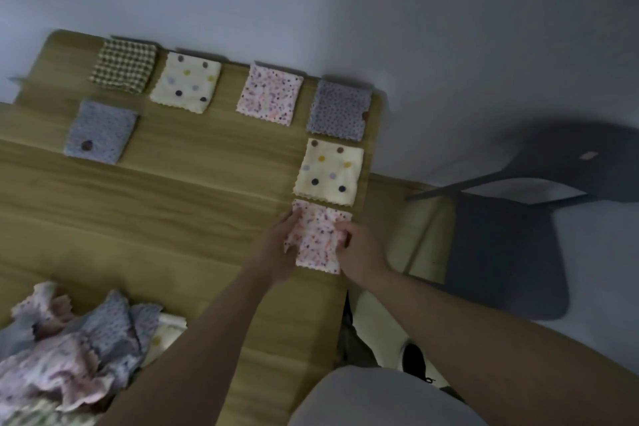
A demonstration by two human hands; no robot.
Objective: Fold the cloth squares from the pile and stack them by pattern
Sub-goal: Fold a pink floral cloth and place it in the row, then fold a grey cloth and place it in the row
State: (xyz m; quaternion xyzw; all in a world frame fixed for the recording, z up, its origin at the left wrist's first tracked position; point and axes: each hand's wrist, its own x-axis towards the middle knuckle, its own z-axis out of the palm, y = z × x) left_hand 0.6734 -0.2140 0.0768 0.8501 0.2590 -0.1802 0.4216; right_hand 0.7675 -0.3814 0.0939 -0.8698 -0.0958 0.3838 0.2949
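A folded pink speckled cloth (316, 239) lies near the right edge of the wooden table (173, 190). My left hand (276, 249) grips its left edge, and my right hand (356, 249) pinches its right side. Just beyond it sit a cream dotted square (330, 171) and a blue-grey speckled square (339, 111). Along the far edge lie a pink speckled square (269, 93), a cream dotted square (186, 83) and a brown checked square (124, 66). Another blue-grey square (100, 131) lies at the left. The crumpled pile (72, 346) sits at the near left.
A dark chair (518, 235) stands on the floor right of the table. My knee in light trousers (363, 398) is at the bottom. A pale wall rises behind the table's far edge.
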